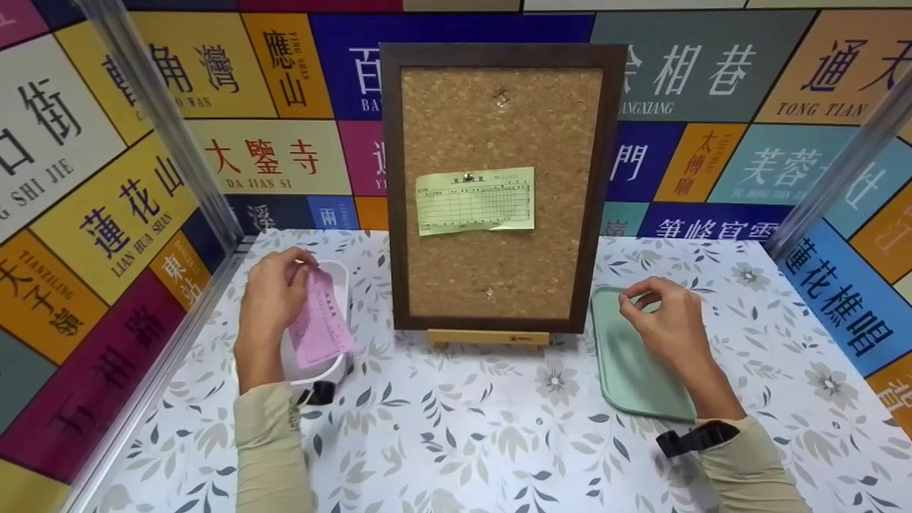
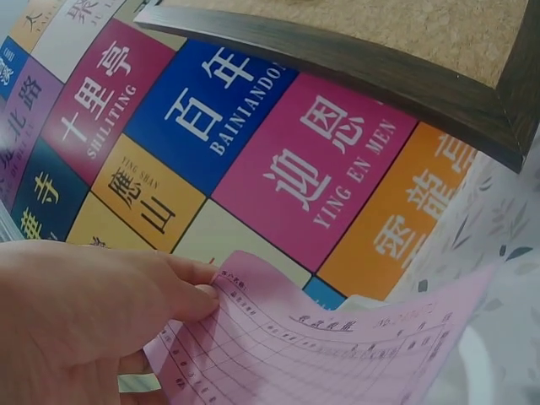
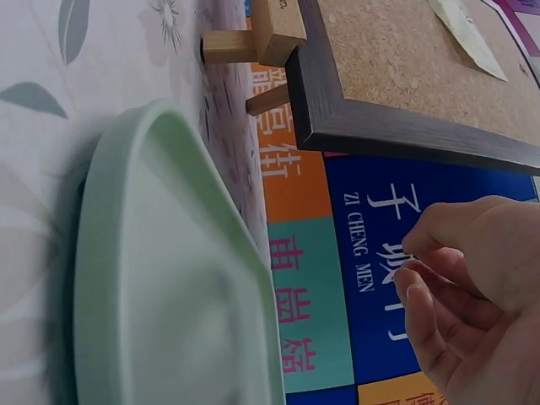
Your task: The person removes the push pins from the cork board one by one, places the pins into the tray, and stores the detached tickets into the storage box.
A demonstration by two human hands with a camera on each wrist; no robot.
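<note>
My left hand (image 1: pixel 274 292) pinches a pink printed form slip (image 1: pixel 320 320) by its upper edge, over a white tray (image 1: pixel 340 370). In the left wrist view, the thumb and fingers grip the slip's left side. My right hand (image 1: pixel 666 317) is above a pale green tray (image 1: pixel 623 385), its thumb and index fingertips brought close together. Whether something tiny lies between them, I cannot tell. Between the hands stands a dark-framed cork board (image 1: pixel 499 278). A yellow-green form slip (image 1: pixel 474 206) is fixed to its middle by a small pin (image 1: pixel 468 177) at the top.
A small wooden easel (image 1: pixel 488 337) supports the board on a leaf-patterned tabletop (image 1: pixel 456 427). Behind it rises a wall of coloured name panels (image 1: pixel 687 60). Metal posts (image 1: pixel 167 121) stand at the left and right back corners. More yellow-green paper (image 2: pixel 139 383) shows below the left hand.
</note>
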